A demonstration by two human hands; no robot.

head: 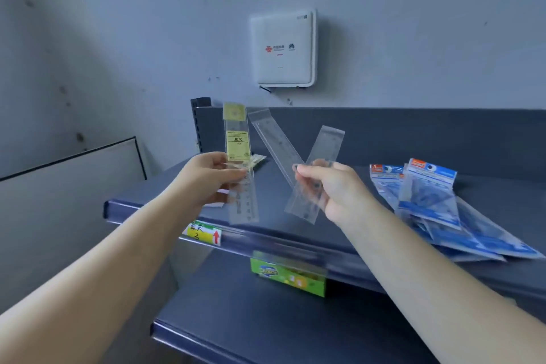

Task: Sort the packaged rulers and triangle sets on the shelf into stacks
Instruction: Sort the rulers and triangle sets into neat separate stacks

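Partly blurred, the clear plastic-sleeved ruler with a yellow label card [240, 162] stands nearly upright in the left hand [210, 179], whose grip is closed on its middle, thumb in front; the print on the card is too small to read. Behind that hand a further yellowish packet [256, 160] lies on the dark blue-grey metal shelf [339, 139], mostly hidden. The right hand [334, 189] pinches two clear unlabelled ruler sleeves [298, 174] that cross in an X, fingers closed where they overlap; their markings are hard to make out.

To the right, well apart from both hands, a loose pile of blue-and-clear triangle set packets [434, 204] lies fanned on the shelf, its far corner cut off by the frame edge. Bare shelf surface lies between the hands and that pile, and behind them up to the back panel. Along the shelf's front lip runs a clear price rail with a yellow and green tag [204, 232]. Below, a green box [289, 276] sits half hidden under the lip. A white wall-mounted box [283, 49] hangs above.
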